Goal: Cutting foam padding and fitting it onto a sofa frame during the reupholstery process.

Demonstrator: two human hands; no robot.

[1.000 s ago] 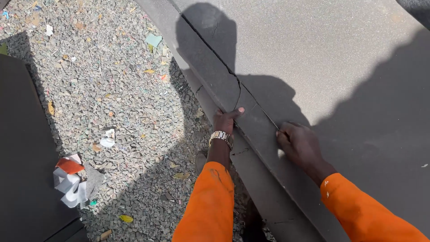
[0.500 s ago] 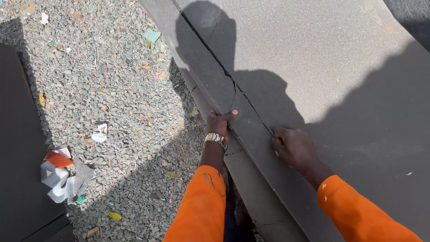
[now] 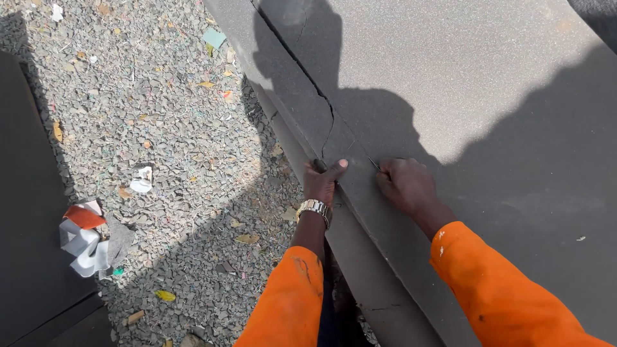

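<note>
A large grey foam-like sheet [image 3: 463,83] lies in front of me, with a cut line running down its left side that separates a narrow grey strip [image 3: 292,96]. My left hand [image 3: 323,180], with a metal watch on the wrist, grips the strip's edge, thumb pressed on top. My right hand [image 3: 405,185] is closed around a thin blade [image 3: 373,163] whose tip sits in the sheet at the lower end of the cut. Both sleeves are orange.
Gravel ground [image 3: 154,128] with litter and dry leaves spreads to the left. A crumpled white and orange wrapper [image 3: 83,234] lies by a dark sheet [image 3: 26,212] at the left edge. My shadow falls across the grey sheet.
The view has shifted a little, so the wrapper and gravel sit lower left. Both hands stay at the cut line, and the left thumb now presses flatter on the strip.
</note>
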